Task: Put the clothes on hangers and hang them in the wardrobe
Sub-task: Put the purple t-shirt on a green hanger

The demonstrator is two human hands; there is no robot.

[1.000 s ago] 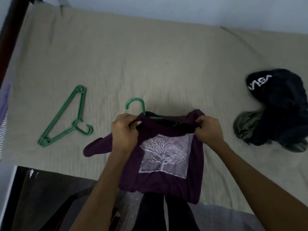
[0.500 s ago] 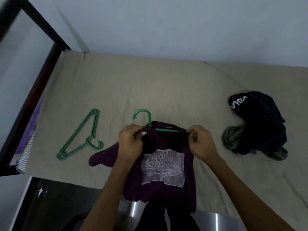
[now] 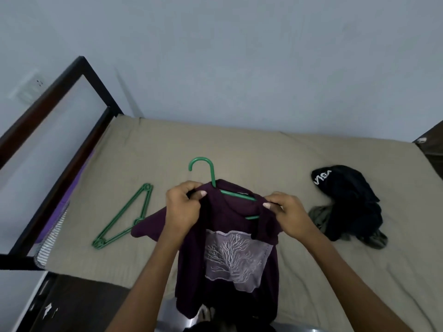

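Note:
A dark purple T-shirt [image 3: 230, 226] with a pale tree print hangs in front of me over the bed. A green plastic hanger [image 3: 211, 173] sits inside its neck, hook sticking up. My left hand [image 3: 183, 207] pinches the shirt's left shoulder near the collar. My right hand [image 3: 287, 212] pinches the right shoulder, where the hanger's arm shows through the neck opening. The shirt's lower part drapes down over the bed's front edge.
A second green hanger [image 3: 124, 224] lies flat on the beige bedsheet [image 3: 251, 149] to the left. A heap of dark clothes [image 3: 347, 202] with a white logo lies at the right. A dark bed frame [image 3: 60, 164] runs along the left; a wall stands behind.
Both hands have lifted the shirt and hanger up off the bed. My view has tilted upward, showing more wall and the bed frame.

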